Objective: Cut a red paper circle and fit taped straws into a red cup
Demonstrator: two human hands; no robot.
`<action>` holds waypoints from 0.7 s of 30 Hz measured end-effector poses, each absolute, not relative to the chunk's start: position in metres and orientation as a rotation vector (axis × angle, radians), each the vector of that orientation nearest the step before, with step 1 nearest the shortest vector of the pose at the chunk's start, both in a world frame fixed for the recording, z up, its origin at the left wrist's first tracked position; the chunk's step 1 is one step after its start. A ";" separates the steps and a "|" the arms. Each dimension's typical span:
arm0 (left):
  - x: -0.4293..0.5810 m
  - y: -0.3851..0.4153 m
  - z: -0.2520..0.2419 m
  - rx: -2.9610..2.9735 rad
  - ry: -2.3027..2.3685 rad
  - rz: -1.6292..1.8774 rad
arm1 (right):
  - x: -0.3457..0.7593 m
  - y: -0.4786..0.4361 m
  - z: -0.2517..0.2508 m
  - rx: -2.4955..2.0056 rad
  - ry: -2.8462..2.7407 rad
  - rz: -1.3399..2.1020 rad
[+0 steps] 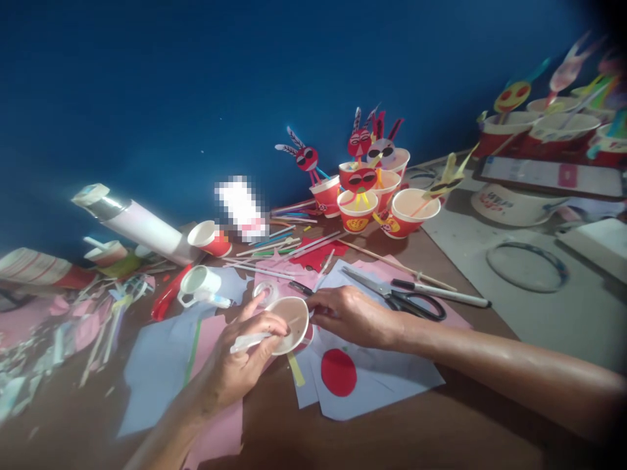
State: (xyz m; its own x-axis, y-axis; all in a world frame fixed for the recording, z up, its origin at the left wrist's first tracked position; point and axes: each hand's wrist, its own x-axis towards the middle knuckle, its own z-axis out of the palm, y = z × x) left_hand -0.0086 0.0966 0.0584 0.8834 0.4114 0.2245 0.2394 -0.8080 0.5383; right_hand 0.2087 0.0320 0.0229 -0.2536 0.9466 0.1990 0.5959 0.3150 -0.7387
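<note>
My left hand (245,349) grips a paper cup (296,326) by its rim, thumb and fingers pinching the near left side. The cup is tilted, so its pale inside faces me. A translucent white plastic piece (249,342), perhaps a spoon end, lies between the same fingers. At the cup's right side my right hand (347,313) is closed, fingertips against or close to the cup wall; what they hold is hidden. A dark slim tool (300,288) shows just beyond those fingertips. Under the hands lies white paper (386,388) with a red paper disc (339,373).
Black-handled scissors (421,305) and a marker (441,292) lie beyond my right forearm. Straws (279,241) and decorated cups (360,212) with paper faces stand farther back. A white mug (202,284), a tipped bottle (154,228) and paper scraps (73,333) are at left.
</note>
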 end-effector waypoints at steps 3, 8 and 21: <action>-0.009 0.099 0.058 2.524 0.490 0.436 | 0.207 0.030 0.021 -1.335 -1.944 0.746; -0.010 0.097 0.061 2.499 0.566 0.401 | 0.203 0.028 0.019 -1.346 -1.921 0.742; -0.001 0.096 0.068 2.513 0.700 0.210 | 0.204 0.026 0.016 -1.301 -1.938 0.717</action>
